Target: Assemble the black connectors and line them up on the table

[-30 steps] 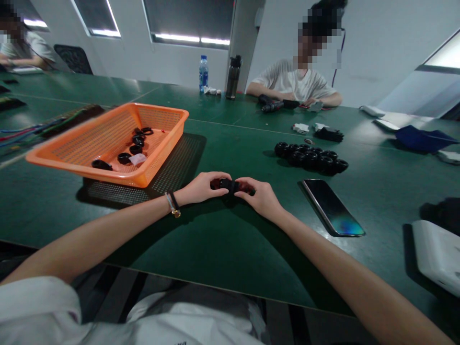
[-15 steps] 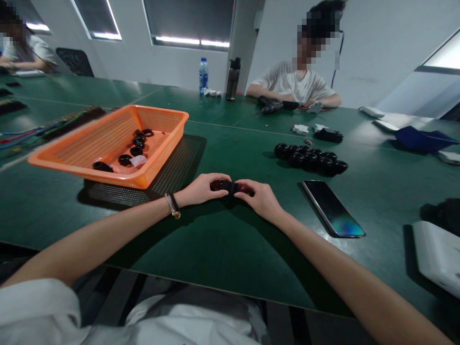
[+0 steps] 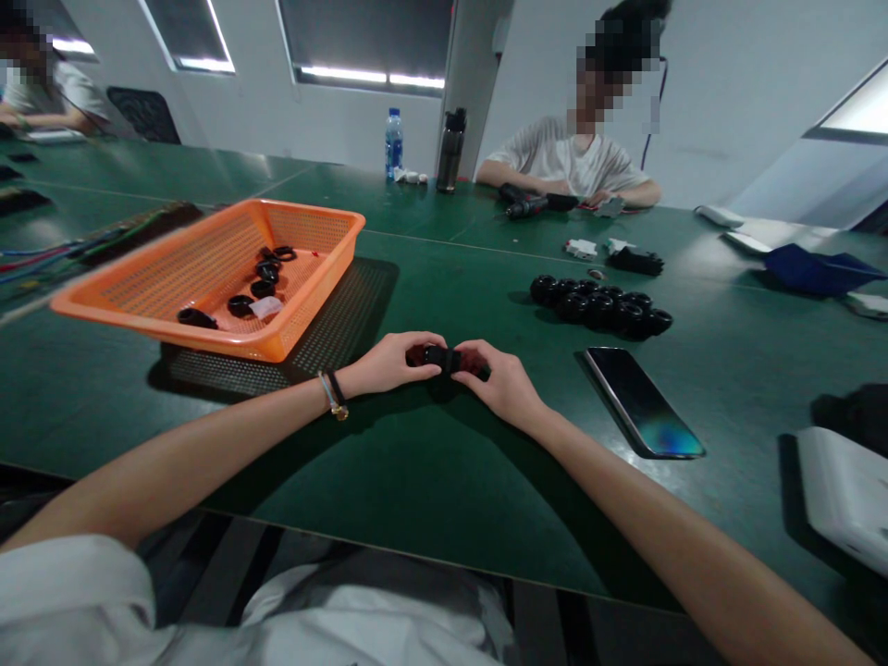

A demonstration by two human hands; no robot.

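My left hand and my right hand rest on the green table and meet over a small black part. Both hands have their fingers curled around it, one from each side. My left wrist wears a thin bracelet and a dark band. Beyond my right hand lies a cluster of several black round parts. An orange mesh basket to the left holds several black rings and a small white piece.
A dark phone lies face up right of my hands. A white device sits at the right edge. A person in a white shirt sits across with tools. Two bottles stand at the back. Cables lie far left.
Both hands stay on the black part with only slight finger shifts. The view has wobbled a little.
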